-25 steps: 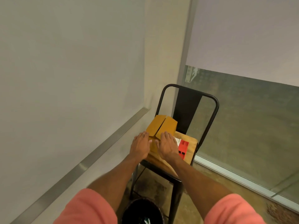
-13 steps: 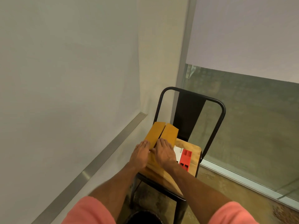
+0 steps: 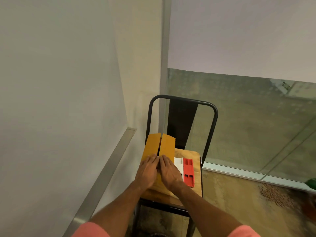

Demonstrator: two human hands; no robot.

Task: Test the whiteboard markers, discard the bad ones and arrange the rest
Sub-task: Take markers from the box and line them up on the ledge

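left hand [image 3: 147,171]: palm down on the cardboard box [image 3: 166,146], fingers [image 3: 153,159] straight and held together, pressing flat, curled round nothing
right hand [image 3: 170,171]: same pose, flat on the box just right of the left hand, fingers straight and together; the index fingers of the two hands lie almost touching at the box's middle seam
cardboard box: brown, on the left part of the chair seat [image 3: 197,168]; two top flaps open, standing up at the far side, narrow gap between them
box contents: hidden by hands and flaps, cannot tell
white tray [image 3: 178,164]: on the seat just right of the box, near end hidden under the right hand
red tray [image 3: 188,171]: touching the white one's right side, long, with rectangular compartments at both ends, lying flat
chair [image 3: 181,124]: black metal frame, wooden seat, back towards the window
whiteboard [image 3: 59,82]: fills the left of the view, close to the chair's left side
ledge [image 3: 109,168]: metal strip along the whiteboard's bottom edge
roller blind [image 3: 239,35]: part-way down over the window glass [image 3: 256,125]
sleeves [image 3: 90,230]: pink, short, at the bottom edge
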